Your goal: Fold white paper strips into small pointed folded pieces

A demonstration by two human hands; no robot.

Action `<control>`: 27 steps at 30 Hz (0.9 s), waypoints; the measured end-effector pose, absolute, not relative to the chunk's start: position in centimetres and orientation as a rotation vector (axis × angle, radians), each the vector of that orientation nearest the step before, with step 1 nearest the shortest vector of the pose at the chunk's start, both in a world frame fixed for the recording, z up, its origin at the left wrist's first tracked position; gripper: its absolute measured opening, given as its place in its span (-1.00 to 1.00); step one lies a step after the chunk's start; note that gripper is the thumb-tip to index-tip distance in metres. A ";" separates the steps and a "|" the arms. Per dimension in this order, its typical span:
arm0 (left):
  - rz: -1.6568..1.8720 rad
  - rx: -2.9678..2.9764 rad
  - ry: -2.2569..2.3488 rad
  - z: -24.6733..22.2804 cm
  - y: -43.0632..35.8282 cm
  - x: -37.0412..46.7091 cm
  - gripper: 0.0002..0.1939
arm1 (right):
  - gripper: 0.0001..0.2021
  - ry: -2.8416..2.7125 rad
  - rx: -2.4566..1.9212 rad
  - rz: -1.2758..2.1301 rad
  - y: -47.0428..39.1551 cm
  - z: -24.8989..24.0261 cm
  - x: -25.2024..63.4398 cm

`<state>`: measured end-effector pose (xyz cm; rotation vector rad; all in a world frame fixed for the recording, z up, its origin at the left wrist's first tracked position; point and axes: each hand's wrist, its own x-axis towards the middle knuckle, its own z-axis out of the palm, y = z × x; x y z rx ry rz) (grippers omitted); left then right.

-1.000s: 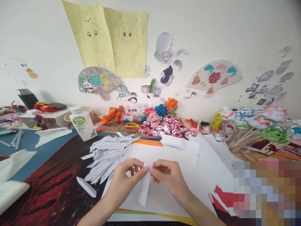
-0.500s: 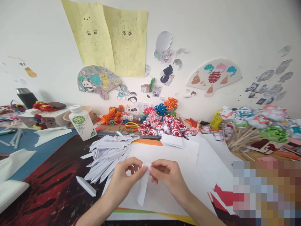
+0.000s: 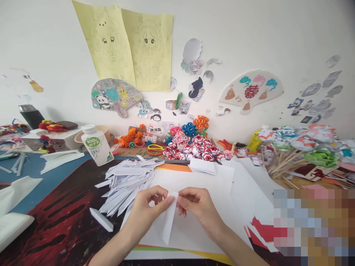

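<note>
My left hand (image 3: 154, 202) pinches the upper end of a narrow white paper strip (image 3: 169, 225) between thumb and fingers. On the strip's other side, my right hand (image 3: 194, 201) grips the same end, its thumb near the left thumb. The strip hangs down at a slight slant above white sheets (image 3: 199, 229). Left of my left hand lies a heap of folded white paper strips (image 3: 124, 184), with a single folded strip (image 3: 101, 219) apart from it on the dark mat.
A white bottle (image 3: 97, 145) stands behind the heap. Red-and-white paper flowers (image 3: 201, 148) line the back. Paper flowers on sticks (image 3: 288, 153) fill the right side. Red paper pieces (image 3: 266, 231) lie right of my right forearm. A folded white paper (image 3: 203, 166) rests behind my hands.
The hanging strip looks narrower and straighter, with a more pointed lower end. Both hands keep nearly the same place and grip.
</note>
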<state>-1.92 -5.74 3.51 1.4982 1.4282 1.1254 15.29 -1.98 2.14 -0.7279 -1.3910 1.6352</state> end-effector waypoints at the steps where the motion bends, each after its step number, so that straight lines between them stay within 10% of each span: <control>1: 1.127 1.496 1.430 3.5 -5.8 -1.9 -0.71 | -0.75 -1.391 -0.726 1.636 -2.0 2.2 15.3; 27: 1.126 1.528 1.248 3.4 -6.2 -1.1 -0.64 | -0.78 -1.524 -0.730 1.746 -1.9 2.1 15.2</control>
